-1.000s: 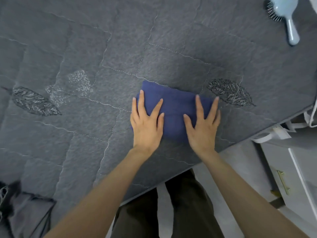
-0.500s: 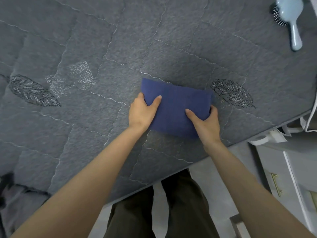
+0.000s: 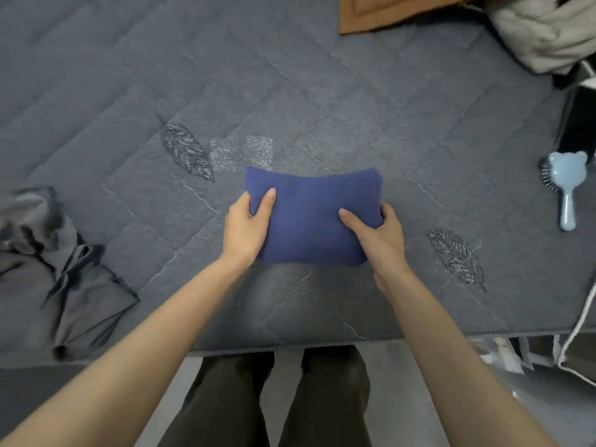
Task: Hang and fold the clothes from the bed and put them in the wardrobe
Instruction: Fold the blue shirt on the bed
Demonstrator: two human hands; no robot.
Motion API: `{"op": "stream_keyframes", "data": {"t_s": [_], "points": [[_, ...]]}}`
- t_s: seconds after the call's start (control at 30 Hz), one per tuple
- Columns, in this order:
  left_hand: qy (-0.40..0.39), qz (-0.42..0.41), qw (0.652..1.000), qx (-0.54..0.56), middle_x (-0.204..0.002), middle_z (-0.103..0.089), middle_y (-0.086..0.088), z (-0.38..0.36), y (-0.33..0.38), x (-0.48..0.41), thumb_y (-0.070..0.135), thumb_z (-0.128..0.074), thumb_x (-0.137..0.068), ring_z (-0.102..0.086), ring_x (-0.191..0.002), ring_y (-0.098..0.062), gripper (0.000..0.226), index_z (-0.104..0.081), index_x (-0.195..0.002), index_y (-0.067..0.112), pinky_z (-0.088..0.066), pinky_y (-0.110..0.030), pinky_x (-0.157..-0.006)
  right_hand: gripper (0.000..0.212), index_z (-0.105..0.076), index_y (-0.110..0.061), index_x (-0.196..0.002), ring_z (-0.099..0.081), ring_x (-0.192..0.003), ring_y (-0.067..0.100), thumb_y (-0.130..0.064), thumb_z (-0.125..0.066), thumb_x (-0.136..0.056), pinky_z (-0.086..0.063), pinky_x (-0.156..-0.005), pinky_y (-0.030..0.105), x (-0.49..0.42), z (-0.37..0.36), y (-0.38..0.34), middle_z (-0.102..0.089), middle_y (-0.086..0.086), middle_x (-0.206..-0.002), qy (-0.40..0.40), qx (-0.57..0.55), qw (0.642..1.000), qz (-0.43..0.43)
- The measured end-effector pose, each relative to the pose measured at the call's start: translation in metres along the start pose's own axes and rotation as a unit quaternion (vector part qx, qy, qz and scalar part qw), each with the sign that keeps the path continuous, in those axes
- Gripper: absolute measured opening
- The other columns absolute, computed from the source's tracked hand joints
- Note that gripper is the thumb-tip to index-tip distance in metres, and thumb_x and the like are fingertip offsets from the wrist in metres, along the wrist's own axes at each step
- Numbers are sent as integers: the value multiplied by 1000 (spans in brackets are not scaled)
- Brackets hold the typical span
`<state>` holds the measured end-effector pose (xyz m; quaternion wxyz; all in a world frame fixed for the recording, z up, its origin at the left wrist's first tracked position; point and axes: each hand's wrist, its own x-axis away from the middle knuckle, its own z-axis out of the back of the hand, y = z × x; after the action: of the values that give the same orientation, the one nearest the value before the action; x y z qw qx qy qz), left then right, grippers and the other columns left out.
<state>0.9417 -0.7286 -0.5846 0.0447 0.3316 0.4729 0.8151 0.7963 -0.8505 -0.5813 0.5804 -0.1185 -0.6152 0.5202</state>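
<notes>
Surface: bed (image 3: 322, 91) under a grey quilted cover with stitched diamond seams, matte and slightly fuzzy; its near edge runs across the lower part of the view. Pale grey floor (image 3: 285, 382) below the edge, with the person's two legs in dark trousers (image 3: 225, 401) standing on it. Embroidered leaves on the cover: 2, one left of centre (image 3: 187, 151) and one right of centre (image 3: 458, 258). Task item: 1 folded blue cloth (image 3: 309, 221), a soft knit-like rectangle with rounded corners, mid-bed near the front edge, between the two leaves. Left hand (image 3: 246, 225) grips its left short edge, thumb on top and fingers tucked underneath; right hand (image 3: 379, 235) grips the right short edge the same way. Whether the cloth rests on the cover or is just raised: cannot tell. Other cloth: 1 crumpled grey garment (image 3: 71, 279), smooth with creased folds, at the far left edge; 1 flat brown fabric (image 3: 387, 11) at the top; 1 off-white rumpled bundle (image 3: 541, 30) in the top right corner. Hard items: 1 pale blue plastic hairbrush (image 3: 566, 185) with bear-ear head, handle pointing towards the person, at the right; 1 dark flat object (image 3: 579, 124) just beyond it, not identifiable. 1 white cord (image 3: 580, 317) hangs over the right bed edge.
</notes>
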Motion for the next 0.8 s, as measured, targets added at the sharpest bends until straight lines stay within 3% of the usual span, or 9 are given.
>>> {"op": "stream_keyframes", "data": {"t_s": [0.13,0.2,0.27,0.43,0.67,0.8], "points": [[93,-1,995,44,-81,-57,-8,47,11,18,32,-56,-96,-50,-74,-15,41,-56,-92,-9,-47,-36,-71,42,-58,-15,-113,-65,-87,3,-24,-79,-78,-47,-65,13,14,-33,-38,-67,-8,-103,-86,40,995,41],[146,-3,987,62,-80,-61,-1,67,13,35,30,-55,-97,-53,-74,-11,31,-60,-89,0,-45,-20,-66,45,-57,-11,-117,-65,-90,8,-21,-78,-79,-49,-67,15,26,-45,-56,-67,-4,-106,-132,64,987,60],[202,-10,977,70,-85,-64,2,83,14,58,28,-55,-97,-56,-78,-9,21,-61,-90,9,-42,-13,-64,48,-54,-8,-121,-65,-93,11,-19,-77,-80,-51,-71,18,41,-57,-71,-66,1,-112,-187,87,975,81],[318,12,938,137,-98,-66,2,114,-11,132,33,-53,-98,-61,-89,-10,24,-63,-102,10,-46,-22,-75,47,-53,-8,-122,-62,-91,9,-21,-75,-82,-48,-67,13,94,-77,-80,-65,0,-112,-299,181,926,142],[474,73,835,270,-93,-65,15,149,-72,277,36,-54,-97,-61,-84,3,16,-61,-99,22,-48,-11,-71,38,-53,-12,-114,-59,-83,2,-20,-74,-83,-46,-62,8,213,-111,-51,-62,-5,-104,-454,283,824,188],[555,114,761,317,-92,-67,17,170,-109,377,41,-54,-95,-63,-87,1,13,-59,-88,31,-50,-20,-77,34,-53,-19,-108,-60,-79,-4,-24,-74,-82,-44,-56,7,306,-129,-20,-61,-13,-97,-542,328,749,193]]}}
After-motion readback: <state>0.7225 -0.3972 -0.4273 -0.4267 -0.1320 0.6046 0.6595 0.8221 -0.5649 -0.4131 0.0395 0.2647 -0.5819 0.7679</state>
